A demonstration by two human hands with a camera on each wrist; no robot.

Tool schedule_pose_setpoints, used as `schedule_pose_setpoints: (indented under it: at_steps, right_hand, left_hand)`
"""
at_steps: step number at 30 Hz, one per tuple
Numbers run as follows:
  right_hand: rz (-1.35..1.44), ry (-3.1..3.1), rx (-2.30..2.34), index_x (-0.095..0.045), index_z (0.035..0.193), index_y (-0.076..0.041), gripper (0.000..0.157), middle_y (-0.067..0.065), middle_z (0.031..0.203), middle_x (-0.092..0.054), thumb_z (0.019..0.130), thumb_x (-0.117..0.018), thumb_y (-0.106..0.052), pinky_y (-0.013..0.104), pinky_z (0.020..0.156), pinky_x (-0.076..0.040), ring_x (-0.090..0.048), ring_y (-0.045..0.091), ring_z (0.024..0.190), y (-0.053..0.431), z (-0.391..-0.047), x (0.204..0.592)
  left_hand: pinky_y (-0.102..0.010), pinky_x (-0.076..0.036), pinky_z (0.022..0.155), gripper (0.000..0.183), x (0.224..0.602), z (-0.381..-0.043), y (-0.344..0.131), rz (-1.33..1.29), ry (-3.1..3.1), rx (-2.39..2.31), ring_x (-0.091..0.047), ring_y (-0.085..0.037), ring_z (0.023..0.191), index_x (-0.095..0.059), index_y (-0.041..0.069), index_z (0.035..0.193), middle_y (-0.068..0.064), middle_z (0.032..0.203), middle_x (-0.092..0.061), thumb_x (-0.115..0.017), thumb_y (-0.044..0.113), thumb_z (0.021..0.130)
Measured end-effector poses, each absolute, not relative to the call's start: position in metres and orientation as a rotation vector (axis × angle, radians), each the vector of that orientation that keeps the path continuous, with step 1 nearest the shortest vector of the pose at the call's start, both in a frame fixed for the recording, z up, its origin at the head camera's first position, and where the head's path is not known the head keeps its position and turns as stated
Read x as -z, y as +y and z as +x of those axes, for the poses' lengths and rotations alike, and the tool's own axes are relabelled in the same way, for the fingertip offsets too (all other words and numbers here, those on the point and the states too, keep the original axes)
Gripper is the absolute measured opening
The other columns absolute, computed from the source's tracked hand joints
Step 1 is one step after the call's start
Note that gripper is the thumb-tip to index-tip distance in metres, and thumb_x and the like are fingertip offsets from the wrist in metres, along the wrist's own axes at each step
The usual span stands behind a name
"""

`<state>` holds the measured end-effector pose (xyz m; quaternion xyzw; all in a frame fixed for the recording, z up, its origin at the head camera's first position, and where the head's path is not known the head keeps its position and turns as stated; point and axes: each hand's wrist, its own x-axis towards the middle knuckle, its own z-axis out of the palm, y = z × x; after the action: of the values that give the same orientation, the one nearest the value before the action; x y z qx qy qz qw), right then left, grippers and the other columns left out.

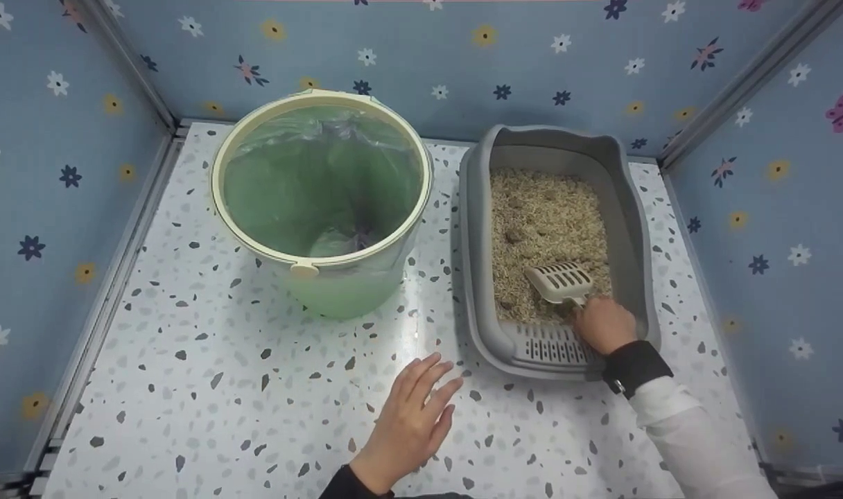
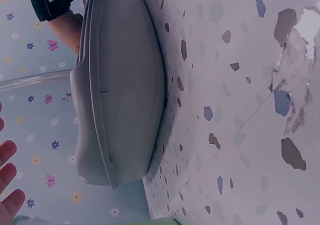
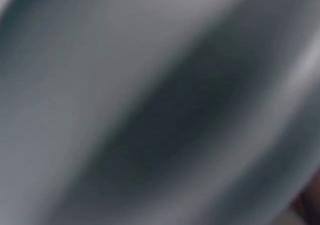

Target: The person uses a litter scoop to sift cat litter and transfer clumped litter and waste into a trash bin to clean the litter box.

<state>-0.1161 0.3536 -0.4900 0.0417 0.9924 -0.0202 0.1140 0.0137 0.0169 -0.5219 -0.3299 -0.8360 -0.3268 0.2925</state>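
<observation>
In the head view my right hand [image 1: 605, 324] grips the handle of a beige slotted litter scoop [image 1: 561, 281]. The scoop's head lies at the surface of the pellet litter [image 1: 550, 215] in a grey litter box [image 1: 473, 277]. Several darker clumps [image 1: 515, 235] dot the litter. My left hand [image 1: 411, 416] hovers left of the box's near end, fingers spread and holding nothing. In the left wrist view its fingertips [image 2: 9, 172] show at the left edge, with the box's outer side [image 2: 127, 85] beyond. The right wrist view is a grey blur.
A pale green bucket [image 1: 345, 291] with a cream rim and a clear plastic liner [image 1: 331, 128] stands left of the litter box. Blue flowered panels [image 1: 456, 62] enclose the speckled white surface [image 1: 255, 402] at the back and both sides.
</observation>
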Motion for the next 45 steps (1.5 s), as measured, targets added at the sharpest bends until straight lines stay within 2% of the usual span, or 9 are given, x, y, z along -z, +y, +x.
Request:
schedule_pose_setpoints:
  at_steps: [7,10,16,23,26,29,34,38,45]
  right_hand:
    - [0.125,2.776,-0.033,-0.063,0.088,0.008,0.041,0.028,0.079,-0.062,0.095,-0.045,-0.028,0.054,0.055,-0.047,-0.061,0.045,0.070,0.352,-0.124,0.479]
    - [0.115,2.758,-0.050,-0.062,0.091,0.008,0.042,0.029,0.081,-0.062,0.096,-0.045,-0.030,0.053,0.055,-0.047,-0.062,0.045,0.070,0.353,-0.124,0.475]
    - [0.075,2.836,0.002,-0.061,0.079,0.010,0.040,0.031,0.076,-0.061,0.094,-0.048,-0.025,0.056,0.054,-0.046,-0.061,0.047,0.066,0.354,-0.117,0.465]
    - [0.024,2.846,0.122,-0.053,0.068,0.000,0.039,0.016,0.057,-0.053,0.095,-0.049,-0.029,0.042,0.044,-0.042,-0.053,0.029,0.048,0.354,-0.106,0.450]
    - [-0.029,2.844,0.212,-0.052,0.067,-0.004,0.039,0.010,0.056,-0.051,0.095,-0.050,-0.030,0.036,0.042,-0.039,-0.049,0.023,0.045,0.354,-0.103,0.443]
    - [-0.057,2.802,0.320,-0.054,0.070,-0.005,0.040,0.005,0.057,-0.050,0.096,-0.049,-0.034,0.031,0.043,-0.037,-0.046,0.017,0.045,0.355,-0.101,0.436]
    - [0.000,2.640,0.532,-0.061,0.088,0.000,0.053,-0.002,0.057,-0.043,0.096,-0.042,-0.049,0.026,0.041,-0.036,-0.037,0.010,0.043,0.357,-0.100,0.423]
    - [-0.037,2.558,0.700,-0.065,0.101,0.001,0.052,-0.003,0.056,-0.044,0.097,-0.043,-0.045,0.026,0.041,-0.036,-0.036,0.007,0.042,0.357,-0.101,0.411]
    - [0.007,2.277,1.047,-0.059,0.104,0.002,0.049,-0.006,0.055,-0.033,0.097,-0.044,-0.043,0.023,0.041,-0.028,-0.029,0.006,0.042,0.349,-0.099,0.400]
  left_hand:
    - [-0.043,-0.034,0.103,0.030,0.524,0.011,0.014,-0.865,-2.238,0.848,-0.047,-0.030,0.123,-0.061,0.008,0.117,-0.011,0.125,-0.056,-0.042,0.019,0.096]
    - [-0.042,-0.034,0.103,0.029,0.525,0.010,0.014,-0.870,-2.240,0.846,-0.048,-0.030,0.123,-0.061,0.008,0.116,-0.010,0.124,-0.056,-0.042,0.019,0.096]
    - [-0.042,-0.035,0.103,0.027,0.526,0.010,0.013,-0.873,-2.242,0.847,-0.048,-0.029,0.122,-0.061,0.007,0.115,-0.011,0.123,-0.057,-0.049,0.016,0.092]
    - [-0.041,-0.034,0.104,0.025,0.526,0.005,0.011,-0.867,-2.249,0.861,-0.048,-0.030,0.122,-0.062,0.008,0.113,-0.011,0.123,-0.057,-0.049,0.017,0.094]
    - [-0.041,-0.034,0.104,0.025,0.524,0.001,0.009,-0.874,-2.249,0.855,-0.047,-0.030,0.123,-0.061,0.008,0.113,-0.012,0.124,-0.056,-0.051,0.016,0.093]
    - [-0.041,-0.035,0.103,0.024,0.521,-0.006,0.008,-0.874,-2.234,0.851,-0.047,-0.030,0.123,-0.061,0.007,0.112,-0.013,0.125,-0.055,-0.050,0.015,0.093]
    - [-0.041,-0.036,0.103,0.024,0.513,-0.017,0.009,-0.877,-2.203,0.855,-0.047,-0.031,0.123,-0.061,0.007,0.112,-0.014,0.124,-0.055,-0.050,0.015,0.092]
    - [-0.041,-0.036,0.103,0.026,0.502,-0.024,0.011,-0.883,-2.178,0.871,-0.046,-0.031,0.123,-0.060,0.006,0.114,-0.014,0.126,-0.054,-0.056,0.012,0.088]
    - [-0.041,-0.034,0.104,0.034,0.483,-0.034,0.016,-0.793,-2.157,1.133,-0.045,-0.030,0.124,-0.059,0.007,0.119,-0.013,0.128,-0.052,-0.061,0.010,0.086]
